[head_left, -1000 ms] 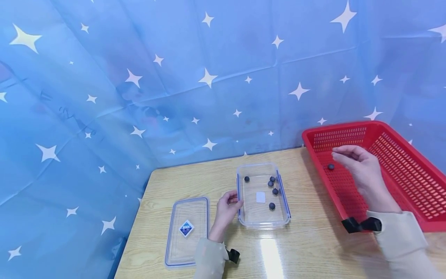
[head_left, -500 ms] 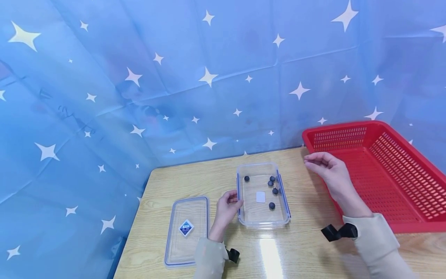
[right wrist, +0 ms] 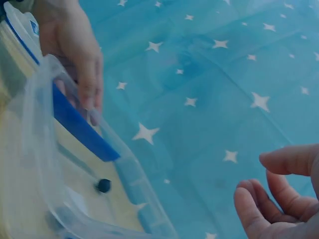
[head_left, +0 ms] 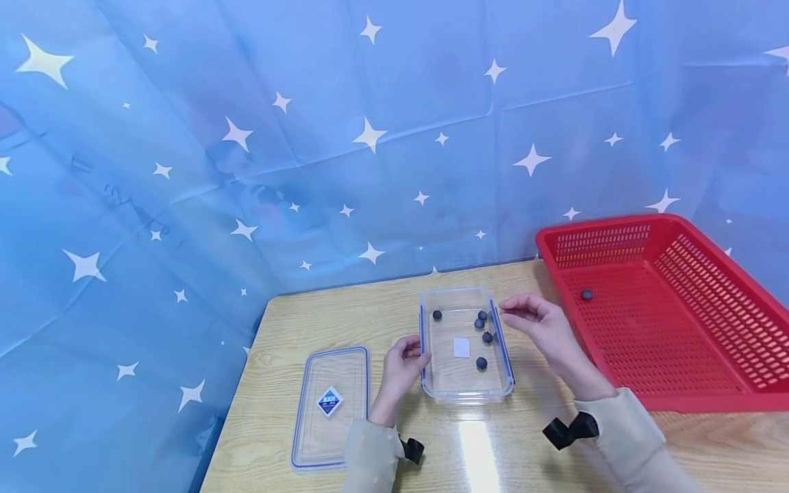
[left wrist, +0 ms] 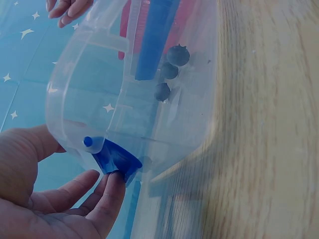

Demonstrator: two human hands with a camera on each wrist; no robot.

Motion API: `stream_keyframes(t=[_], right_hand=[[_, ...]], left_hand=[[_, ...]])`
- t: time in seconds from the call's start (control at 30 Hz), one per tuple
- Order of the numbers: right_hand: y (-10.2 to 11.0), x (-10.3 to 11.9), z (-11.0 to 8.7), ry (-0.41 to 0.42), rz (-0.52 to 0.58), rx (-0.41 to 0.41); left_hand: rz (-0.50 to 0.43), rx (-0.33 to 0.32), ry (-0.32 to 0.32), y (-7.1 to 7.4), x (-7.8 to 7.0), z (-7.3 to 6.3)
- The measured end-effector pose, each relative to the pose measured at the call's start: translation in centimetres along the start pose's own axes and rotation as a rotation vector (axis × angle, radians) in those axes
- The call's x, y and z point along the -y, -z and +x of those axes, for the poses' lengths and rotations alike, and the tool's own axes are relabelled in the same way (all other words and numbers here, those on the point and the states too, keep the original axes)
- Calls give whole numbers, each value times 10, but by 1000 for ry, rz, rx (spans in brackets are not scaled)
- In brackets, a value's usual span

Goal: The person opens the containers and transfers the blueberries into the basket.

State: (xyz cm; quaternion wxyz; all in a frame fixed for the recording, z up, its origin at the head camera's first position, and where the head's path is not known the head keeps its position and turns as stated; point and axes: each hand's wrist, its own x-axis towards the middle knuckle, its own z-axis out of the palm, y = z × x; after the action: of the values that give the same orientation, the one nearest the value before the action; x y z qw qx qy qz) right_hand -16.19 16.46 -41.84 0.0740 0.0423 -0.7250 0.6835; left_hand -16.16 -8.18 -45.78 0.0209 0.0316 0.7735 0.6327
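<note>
A clear food container with blue clips stands uncovered on the table, several blueberries lying inside it. My left hand grips its left side, fingertips against a blue clip in the left wrist view. Just off the container's right rim hovers my right hand. Its fingers are loosely bent, and the right wrist view shows a gap between thumb and fingers with nothing seen in it. One more blueberry sits in the red basket to the right.
The container's clear lid, blue-edged with a diamond label, lies flat left of my left forearm. A star-patterned blue cloth hangs behind the wooden table. The basket's high left wall stands between its inside and the container.
My right hand has moved left from above the red basket to the container's right side. The blueberry in the basket is where it was. My left hand has stayed put.
</note>
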Motion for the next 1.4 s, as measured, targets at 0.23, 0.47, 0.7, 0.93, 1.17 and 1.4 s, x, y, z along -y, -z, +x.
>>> stream_keyframes(t=[0.23, 0.47, 0.7, 0.93, 1.17, 1.4], right_hand=[[-12, -39, 5, 37, 115, 61], [-31, -31, 0, 6, 65, 94], [-42, -39, 3, -105, -3, 110], [-49, -42, 5, -103, -59, 154], [-59, -40, 3, -155, -70, 134], [-66, -45, 0, -197, -213, 108]], left_hand=[[6, -1, 5, 0, 0, -1], [13, -12, -2, -1, -1, 0], [8, -4, 5, -1, 1, 2], [1, -6, 3, -1, 2, 1], [10, -3, 0, 0, 2, 1], [22, -2, 7, -1, 1, -1]])
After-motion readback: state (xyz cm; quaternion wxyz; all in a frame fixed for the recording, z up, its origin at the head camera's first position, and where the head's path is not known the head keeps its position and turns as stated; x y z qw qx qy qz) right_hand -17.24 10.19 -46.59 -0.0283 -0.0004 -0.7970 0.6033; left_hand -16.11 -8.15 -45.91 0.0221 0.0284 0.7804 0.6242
